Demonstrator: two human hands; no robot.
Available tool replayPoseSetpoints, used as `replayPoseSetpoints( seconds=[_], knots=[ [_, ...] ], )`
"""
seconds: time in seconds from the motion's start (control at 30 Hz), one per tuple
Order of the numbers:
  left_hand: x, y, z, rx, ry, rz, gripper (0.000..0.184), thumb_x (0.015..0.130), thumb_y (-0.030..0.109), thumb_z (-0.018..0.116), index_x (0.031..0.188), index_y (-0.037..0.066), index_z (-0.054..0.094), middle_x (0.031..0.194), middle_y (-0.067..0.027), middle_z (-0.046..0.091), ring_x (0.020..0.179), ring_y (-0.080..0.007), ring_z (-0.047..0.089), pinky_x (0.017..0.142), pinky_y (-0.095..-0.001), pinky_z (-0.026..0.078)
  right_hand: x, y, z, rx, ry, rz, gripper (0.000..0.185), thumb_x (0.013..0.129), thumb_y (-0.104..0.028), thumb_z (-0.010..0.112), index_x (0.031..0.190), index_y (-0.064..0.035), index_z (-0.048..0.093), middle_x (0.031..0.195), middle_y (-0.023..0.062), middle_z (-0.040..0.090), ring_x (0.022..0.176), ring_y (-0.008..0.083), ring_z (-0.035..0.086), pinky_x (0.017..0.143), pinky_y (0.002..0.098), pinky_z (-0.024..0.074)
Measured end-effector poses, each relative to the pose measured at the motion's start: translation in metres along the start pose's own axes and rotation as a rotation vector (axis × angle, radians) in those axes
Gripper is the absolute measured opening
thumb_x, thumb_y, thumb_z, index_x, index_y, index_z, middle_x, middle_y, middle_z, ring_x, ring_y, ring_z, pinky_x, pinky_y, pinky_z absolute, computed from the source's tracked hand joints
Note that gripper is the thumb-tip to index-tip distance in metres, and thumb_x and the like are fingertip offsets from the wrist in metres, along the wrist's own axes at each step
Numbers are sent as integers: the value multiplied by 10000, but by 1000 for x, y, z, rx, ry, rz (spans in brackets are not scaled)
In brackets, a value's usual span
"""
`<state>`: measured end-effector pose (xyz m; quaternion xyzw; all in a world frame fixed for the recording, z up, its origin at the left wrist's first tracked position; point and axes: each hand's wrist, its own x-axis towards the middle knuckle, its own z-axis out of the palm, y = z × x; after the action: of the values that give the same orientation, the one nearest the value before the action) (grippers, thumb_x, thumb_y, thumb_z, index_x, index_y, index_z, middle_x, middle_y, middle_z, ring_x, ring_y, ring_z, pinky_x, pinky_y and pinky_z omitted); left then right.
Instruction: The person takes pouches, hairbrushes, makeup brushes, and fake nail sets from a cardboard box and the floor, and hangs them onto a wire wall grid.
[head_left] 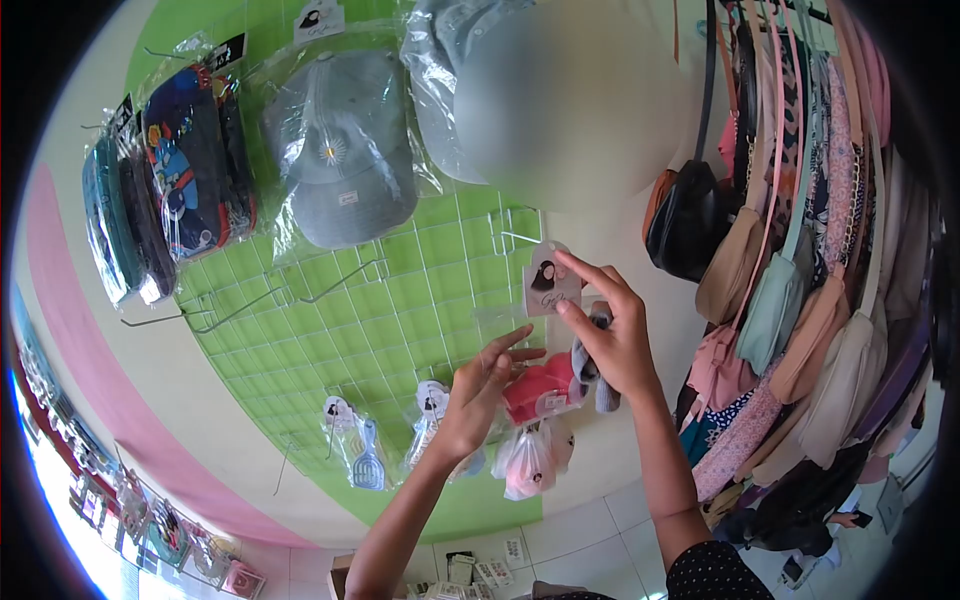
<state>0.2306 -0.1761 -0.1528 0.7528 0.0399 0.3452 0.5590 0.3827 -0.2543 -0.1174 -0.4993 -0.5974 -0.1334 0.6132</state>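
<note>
My right hand (615, 335) pinches a grey header card (552, 282) with a printed figure on it, between thumb and fingertips. The card is at the tip of a wire hook (520, 237); whether it is threaded on the hook I cannot tell. Below the card, a pinkish-red item (540, 390) in clear plastic hangs beside grey pieces partly hidden by my right hand; which of these belongs to the card is unclear. My left hand (480, 395) is open, its fingers stretched toward the packet's left side. Whether they touch the plastic is unclear.
A green wire grid (400, 310) carries protruding hooks. Bagged caps (345, 150) hang above, with more packs (190, 170) at left. Small packets (368, 455) and a pink bagged item (530, 462) hang lower. Bags (690, 220) crowd the right side. Boxes (460, 570) lie on the floor.
</note>
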Motion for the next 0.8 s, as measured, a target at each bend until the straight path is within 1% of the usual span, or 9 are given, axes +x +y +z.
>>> replayPoseSetpoints(
  seconds=[0.07,0.13,0.23,0.43,0.5,0.63,0.7,0.77,0.8],
  knots=[
    [6,-2,5,5,-10,9,401,901,255,271,1224,23,323,1075,-153,499,958,-207,509,815,-291,417,4,7,-4,-27,-11,16,411,701,-62,569,1104,-127,520,797,66,529,630,130,470,556,235,365],
    [10,-3,8,-16,10,-49,409,901,278,264,1226,36,323,1078,-138,501,935,-199,522,766,-279,445,8,13,-4,-48,-24,30,408,703,-68,568,1104,-134,522,764,65,512,623,136,463,567,240,369],
    [14,-7,10,-28,17,-38,413,900,291,260,1226,47,326,1078,-125,504,920,-193,530,738,-276,458,11,17,-4,-22,-2,-7,394,711,-77,563,1099,-134,525,732,69,488,630,146,473,580,251,378],
    [18,-6,11,-58,22,-43,421,896,294,263,1226,39,320,1080,-124,504,923,-196,531,735,-278,461,15,14,-8,-78,-38,12,370,725,-100,557,1092,-135,531,732,73,487,651,171,495,598,270,390],
    [15,-8,12,-44,24,-38,422,896,294,264,1227,38,318,1081,-126,505,919,-196,534,728,-279,464,14,11,-9,-148,-46,-23,367,727,-107,557,1092,-137,531,733,78,486,660,188,503,610,283,397],
    [12,-8,15,-52,47,-45,424,894,296,264,1229,41,316,1077,-130,510,898,-192,543,707,-277,475,12,11,-9,-128,-70,-17,362,730,-110,554,1090,-135,533,735,81,487,665,199,506,618,291,401],
    [9,-6,16,-62,55,-53,424,893,297,264,1229,44,317,1075,-130,511,893,-190,545,699,-275,478,12,13,-8,-131,-52,-60,352,733,-113,551,1085,-130,536,736,85,489,668,202,509,623,292,402],
    [7,-5,16,-69,61,-57,423,892,298,264,1229,48,319,1073,-130,513,888,-188,547,691,-273,481,11,6,-9,-131,-68,-42,347,734,-116,550,1081,-128,538,736,88,489,668,205,511,626,295,403],
    [5,-6,16,-96,62,-64,443,883,309,289,1225,28,310,1075,-154,506,905,-209,545,711,-291,482,11,4,-10,-131,-84,-24,343,735,-118,549,1078,-125,540,736,91,490,668,208,513,629,298,405]
  ],
)
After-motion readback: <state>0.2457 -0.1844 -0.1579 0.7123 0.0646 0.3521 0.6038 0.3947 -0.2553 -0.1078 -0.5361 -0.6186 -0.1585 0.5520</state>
